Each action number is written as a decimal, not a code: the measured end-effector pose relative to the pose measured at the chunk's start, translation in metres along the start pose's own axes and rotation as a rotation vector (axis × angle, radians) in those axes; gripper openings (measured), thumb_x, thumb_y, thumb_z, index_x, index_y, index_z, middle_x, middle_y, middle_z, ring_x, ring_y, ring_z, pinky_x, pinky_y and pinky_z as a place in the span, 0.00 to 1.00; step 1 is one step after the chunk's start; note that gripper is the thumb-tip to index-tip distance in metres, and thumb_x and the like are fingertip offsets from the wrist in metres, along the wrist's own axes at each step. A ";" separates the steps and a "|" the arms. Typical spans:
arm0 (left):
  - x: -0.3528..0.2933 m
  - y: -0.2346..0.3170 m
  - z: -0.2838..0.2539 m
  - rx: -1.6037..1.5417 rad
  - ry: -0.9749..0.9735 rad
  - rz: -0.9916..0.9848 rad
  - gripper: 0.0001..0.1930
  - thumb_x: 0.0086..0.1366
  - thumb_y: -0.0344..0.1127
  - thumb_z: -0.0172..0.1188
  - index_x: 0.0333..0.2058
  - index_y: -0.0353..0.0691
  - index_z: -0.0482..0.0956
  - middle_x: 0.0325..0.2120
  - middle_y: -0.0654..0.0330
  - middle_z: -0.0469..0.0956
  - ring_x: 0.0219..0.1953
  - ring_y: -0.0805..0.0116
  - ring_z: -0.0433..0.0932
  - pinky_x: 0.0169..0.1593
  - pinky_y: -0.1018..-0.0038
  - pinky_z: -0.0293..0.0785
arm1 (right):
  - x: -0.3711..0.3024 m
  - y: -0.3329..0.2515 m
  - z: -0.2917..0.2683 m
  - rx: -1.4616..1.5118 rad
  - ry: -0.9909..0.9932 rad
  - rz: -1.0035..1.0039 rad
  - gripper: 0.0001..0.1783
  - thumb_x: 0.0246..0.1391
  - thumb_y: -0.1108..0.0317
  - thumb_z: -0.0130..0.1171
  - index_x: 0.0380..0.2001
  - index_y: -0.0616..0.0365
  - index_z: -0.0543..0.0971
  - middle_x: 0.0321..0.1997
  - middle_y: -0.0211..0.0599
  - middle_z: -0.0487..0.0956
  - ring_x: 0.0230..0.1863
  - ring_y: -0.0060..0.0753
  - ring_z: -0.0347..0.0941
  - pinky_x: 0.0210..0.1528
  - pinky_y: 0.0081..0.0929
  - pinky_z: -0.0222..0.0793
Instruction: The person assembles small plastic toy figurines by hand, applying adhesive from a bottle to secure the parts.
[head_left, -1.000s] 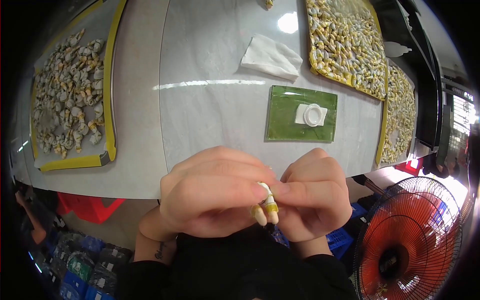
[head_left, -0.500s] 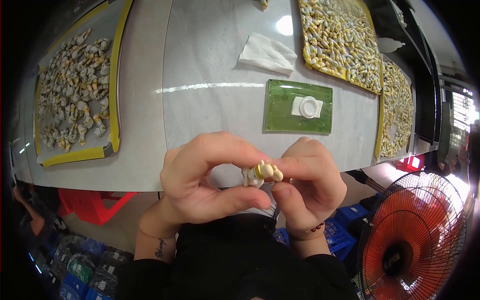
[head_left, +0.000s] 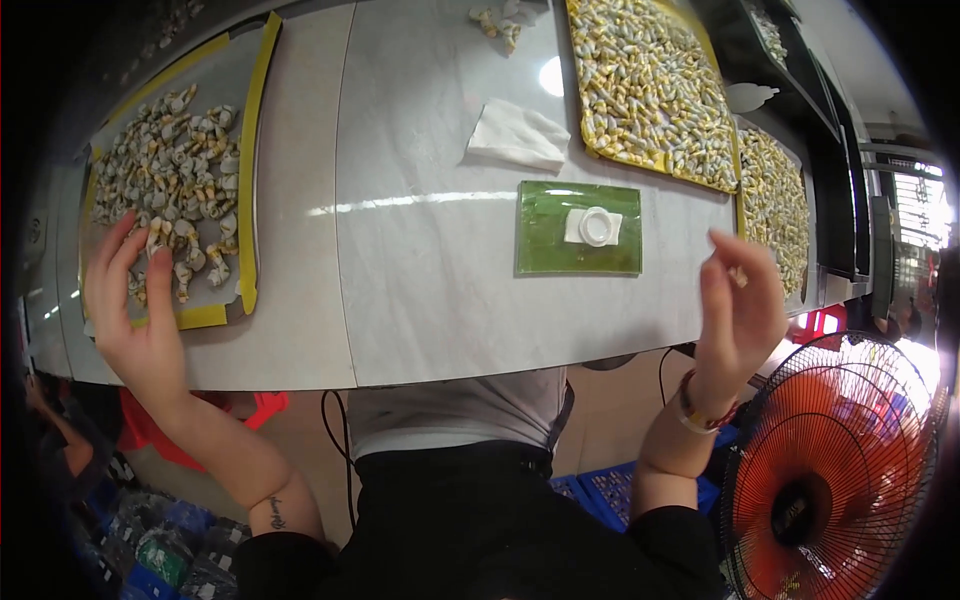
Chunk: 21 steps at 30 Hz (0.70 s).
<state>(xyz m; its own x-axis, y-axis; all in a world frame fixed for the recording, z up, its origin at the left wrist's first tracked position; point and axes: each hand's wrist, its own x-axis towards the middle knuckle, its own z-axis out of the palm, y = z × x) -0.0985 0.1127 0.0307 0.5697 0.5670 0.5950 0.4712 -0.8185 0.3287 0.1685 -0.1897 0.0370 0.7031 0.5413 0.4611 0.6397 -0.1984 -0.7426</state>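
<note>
Gray tabletop [head_left: 430,290] stretches from tray [head_left: 256,130] to green block [head_left: 540,235]. Left hand [head_left: 140,325] spreads, ungripping, over figurines [head_left: 187,238]. Blurred right hand [head_left: 742,315]: grip unclear.

On table [head_left: 420,310]: tray [head_left: 248,200] of figurines [head_left: 185,150], left; dish [head_left: 597,228] atop pad [head_left: 574,227] on block [head_left: 540,257], centre, cloth [head_left: 518,136] behind; two trays [head_left: 662,170], right.

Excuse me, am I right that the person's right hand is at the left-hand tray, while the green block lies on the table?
Not quite: the head view shows the left hand at the left-hand tray, not the right hand. The green block does lie on the table.
</note>
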 end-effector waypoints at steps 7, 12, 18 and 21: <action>0.048 0.031 -0.018 0.110 -0.046 0.213 0.14 0.56 0.29 0.57 0.43 0.37 0.74 0.43 0.57 0.75 0.47 0.64 0.71 0.52 0.73 0.63 | 0.095 0.050 0.012 -0.480 -0.239 -0.325 0.12 0.46 0.74 0.56 0.37 0.56 0.77 0.33 0.37 0.75 0.32 0.35 0.70 0.34 0.28 0.66; 0.113 0.046 0.030 -0.118 -0.290 0.327 0.14 0.55 0.31 0.56 0.42 0.38 0.74 0.39 0.56 0.75 0.45 0.61 0.72 0.48 0.72 0.65 | 0.102 0.067 0.033 -0.483 -0.259 -0.302 0.10 0.45 0.73 0.57 0.35 0.58 0.77 0.29 0.41 0.74 0.33 0.41 0.70 0.36 0.31 0.66; 0.192 -0.066 0.104 -0.094 -0.312 0.143 0.16 0.55 0.44 0.58 0.37 0.41 0.76 0.30 0.56 0.78 0.36 0.60 0.77 0.40 0.69 0.71 | 0.099 0.056 0.038 -0.375 -0.180 -0.243 0.05 0.45 0.73 0.57 0.29 0.60 0.75 0.23 0.38 0.73 0.24 0.36 0.69 0.27 0.28 0.66; 0.209 -0.045 0.134 0.040 -0.442 0.046 0.18 0.52 0.48 0.60 0.36 0.41 0.77 0.30 0.56 0.78 0.34 0.60 0.77 0.37 0.68 0.72 | 0.097 0.058 0.033 -0.375 -0.157 -0.123 0.04 0.46 0.73 0.56 0.28 0.60 0.74 0.20 0.36 0.71 0.22 0.28 0.67 0.25 0.24 0.64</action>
<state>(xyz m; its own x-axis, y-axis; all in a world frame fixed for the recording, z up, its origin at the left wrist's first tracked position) 0.0897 0.2803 0.0419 0.8198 0.5223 0.2350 0.4592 -0.8446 0.2752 0.2628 -0.1216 0.0226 0.5769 0.6917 0.4345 0.8051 -0.3918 -0.4453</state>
